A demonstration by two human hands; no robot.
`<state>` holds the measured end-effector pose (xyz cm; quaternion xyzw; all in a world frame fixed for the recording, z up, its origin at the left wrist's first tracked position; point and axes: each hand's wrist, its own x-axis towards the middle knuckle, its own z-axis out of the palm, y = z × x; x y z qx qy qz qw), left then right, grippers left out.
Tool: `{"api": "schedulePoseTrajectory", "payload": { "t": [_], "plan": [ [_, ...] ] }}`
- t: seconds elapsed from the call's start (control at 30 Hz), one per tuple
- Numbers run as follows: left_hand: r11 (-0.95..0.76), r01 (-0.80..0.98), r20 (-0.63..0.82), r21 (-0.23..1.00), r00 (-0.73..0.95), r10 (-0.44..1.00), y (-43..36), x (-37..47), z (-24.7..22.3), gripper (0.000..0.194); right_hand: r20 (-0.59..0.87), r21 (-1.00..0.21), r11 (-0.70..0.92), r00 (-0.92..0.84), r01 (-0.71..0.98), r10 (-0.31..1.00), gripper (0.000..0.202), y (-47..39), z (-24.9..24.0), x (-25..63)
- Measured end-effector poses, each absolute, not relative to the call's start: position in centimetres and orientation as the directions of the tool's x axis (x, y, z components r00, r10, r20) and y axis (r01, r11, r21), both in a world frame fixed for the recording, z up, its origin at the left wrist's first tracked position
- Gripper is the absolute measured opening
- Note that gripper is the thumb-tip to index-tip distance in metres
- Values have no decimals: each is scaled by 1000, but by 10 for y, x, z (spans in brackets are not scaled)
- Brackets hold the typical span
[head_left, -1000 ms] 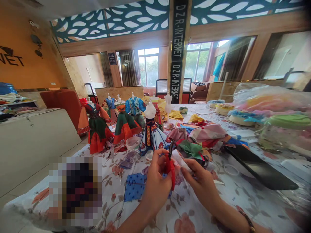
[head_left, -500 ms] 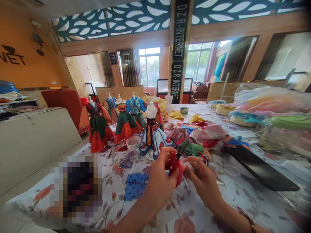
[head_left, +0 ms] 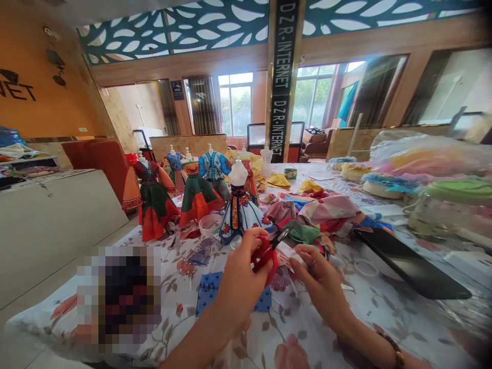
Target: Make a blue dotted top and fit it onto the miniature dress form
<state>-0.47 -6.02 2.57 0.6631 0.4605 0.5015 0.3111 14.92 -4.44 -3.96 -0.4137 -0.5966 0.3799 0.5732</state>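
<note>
Well in from the left edge of the table [head_left: 384, 307], the left hand [head_left: 246, 271] is wrapping red-handled scissors [head_left: 266, 260] by their handles, presumably leaving the dark blades [head_left: 281, 237] free. Just beside them, the right hand [head_left: 321, 279] is pinching a pale, red-patterned strip [head_left: 285, 259] between thumb and fingers, apparently steadying it; blade contact is escaping view.

Floral tabletop [head_left: 169, 292], dressed mannequins [head_left: 240, 212], blue cloth [head_left: 208, 293], heaped fabrics [head_left: 326, 212], probably a lidded jar [head_left: 430, 218]
</note>
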Motion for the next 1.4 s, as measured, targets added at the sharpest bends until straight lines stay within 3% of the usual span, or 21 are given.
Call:
{"api": "schedulePoseTrajectory", "payload": {
  "t": [0.43, 0.87, 1.4],
  "plan": [
    [-182, 239, 142, 954, 176, 974, -70, -39, 22, 25, 369, -930, 366, 97, 44, 924, 27, -43, -36, 150],
    [-309, 554, 189, 773, 263, 946, -68, -24, 3, 33, 359, -923, 372, 124, -100, 925, 21, -43, -35, 151],
    [-297, 564, 84, 771, 373, 924, -68, -20, 14, 33, 394, -906, 407, 121, -114, 911, 16, -41, -37, 152]
  ]
}}
